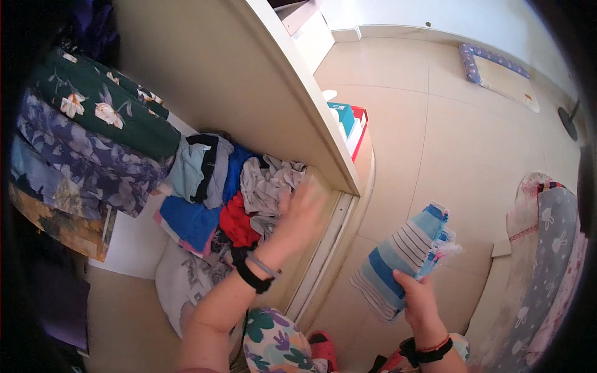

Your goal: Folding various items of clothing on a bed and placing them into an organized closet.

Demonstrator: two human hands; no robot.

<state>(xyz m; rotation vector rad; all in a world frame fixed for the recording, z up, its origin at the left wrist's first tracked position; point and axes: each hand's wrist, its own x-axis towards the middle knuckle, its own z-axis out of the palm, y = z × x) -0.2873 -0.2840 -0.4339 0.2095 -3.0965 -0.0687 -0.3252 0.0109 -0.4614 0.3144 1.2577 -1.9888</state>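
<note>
A folded cloth striped in blue, white and black (396, 261), with frayed edges, is gripped in my right hand (422, 298) above the tiled floor. My left hand (303, 212), blurred, reaches over the wardrobe's bottom edge with its fingers apart, beside a crumpled grey garment (268, 182). Within the wardrobe lies a heap of clothes: a red garment (239, 223), a blue cloth (193, 224) with a pink edge, folded light-green cloth (189, 168) and a pale printed garment (186, 275).
Floral hanging clothes (98, 107) fill the wardrobe's left. A tall panel (233, 79) divides it from boxes (345, 121). A sliding-door track (322, 252) runs along the front. Bedding with rabbit prints (545, 261) is at right, a blue-edged mat (499, 77) by the wall.
</note>
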